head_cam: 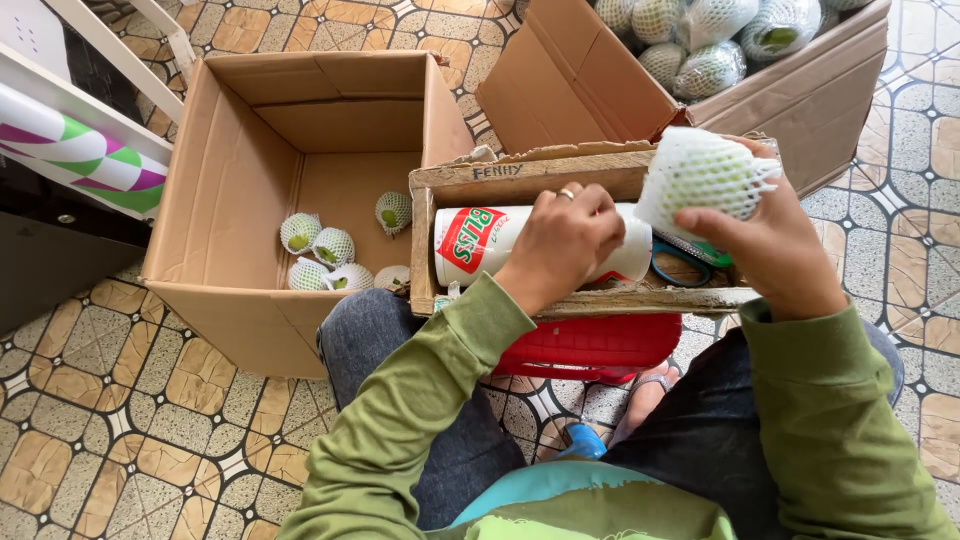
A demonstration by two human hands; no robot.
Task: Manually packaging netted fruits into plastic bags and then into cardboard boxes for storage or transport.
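the picture is bright with soft daylight all over, and nothing is dark. soft shadows sit inside the open cardboard box (290, 200) on the left and under the wooden crate (520, 180). everything looks sharp, but the floor tiles (120, 430) bend a little near the edges.

An open brown cardboard box (240, 200) stands on the tiled floor at the left, flaps up. A second brown cardboard box (800, 90) sits at the top right. Between them, in a rough wooden crate (520, 180), lies a white roll (480, 245) bearing a red label with green edging. A white panel (80, 150) with purple and green stripes leans at the far left.
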